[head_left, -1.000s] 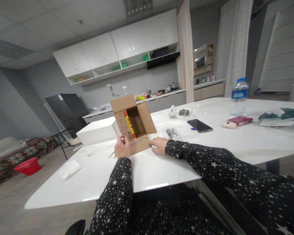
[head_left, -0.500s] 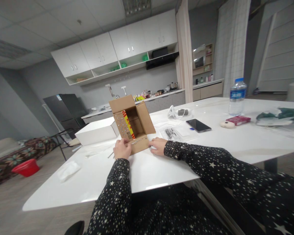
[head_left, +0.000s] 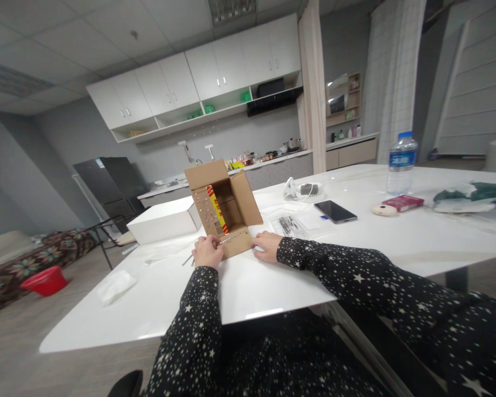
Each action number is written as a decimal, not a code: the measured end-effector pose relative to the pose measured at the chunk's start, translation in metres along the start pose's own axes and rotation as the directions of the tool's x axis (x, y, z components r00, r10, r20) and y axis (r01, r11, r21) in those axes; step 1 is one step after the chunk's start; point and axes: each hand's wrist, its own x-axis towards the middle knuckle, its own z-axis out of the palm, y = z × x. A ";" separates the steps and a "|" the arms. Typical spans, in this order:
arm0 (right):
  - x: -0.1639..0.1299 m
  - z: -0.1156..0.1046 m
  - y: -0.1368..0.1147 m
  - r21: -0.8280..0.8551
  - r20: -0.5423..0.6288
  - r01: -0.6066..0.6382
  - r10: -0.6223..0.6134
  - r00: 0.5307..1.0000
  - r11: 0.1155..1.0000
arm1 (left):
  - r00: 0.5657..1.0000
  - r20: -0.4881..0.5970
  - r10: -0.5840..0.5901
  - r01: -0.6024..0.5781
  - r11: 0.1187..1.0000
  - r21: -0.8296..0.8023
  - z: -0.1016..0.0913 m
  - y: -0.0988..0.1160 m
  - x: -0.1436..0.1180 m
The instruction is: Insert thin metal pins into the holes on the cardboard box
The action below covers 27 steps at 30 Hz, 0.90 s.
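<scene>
An open cardboard box [head_left: 236, 242] stands on the white table with its opening and lower flap facing me. Small shiny bead-like dots cover its left flap, and a row of them crosses the lower flap. A yellow-and-red strip [head_left: 217, 209] runs along the left edge of the opening. My left hand [head_left: 207, 252] is closed on the lower flap's left corner, fingertips on its surface. At that flap's right edge, my right hand [head_left: 268, 246] rests low with bent fingers gripping the side; its fingertips are partly hidden.
A long white box [head_left: 163, 222] lies behind on the left, crumpled white tissue [head_left: 116, 286] nearer. To the right are a bag of small dark items [head_left: 289, 226], a phone [head_left: 335, 211], a white cabled device [head_left: 308, 190], a maroon pack [head_left: 404, 203] and a water bottle [head_left: 400, 165].
The fingers of my left hand have shifted very slightly on the flap. My right hand and the box stay in place.
</scene>
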 end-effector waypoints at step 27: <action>-0.001 -0.001 -0.001 0.006 0.006 0.008 -0.008 1.000 1.000 | 0.990 -0.125 0.058 -0.076 0.987 -0.139 -0.006 0.005 -0.003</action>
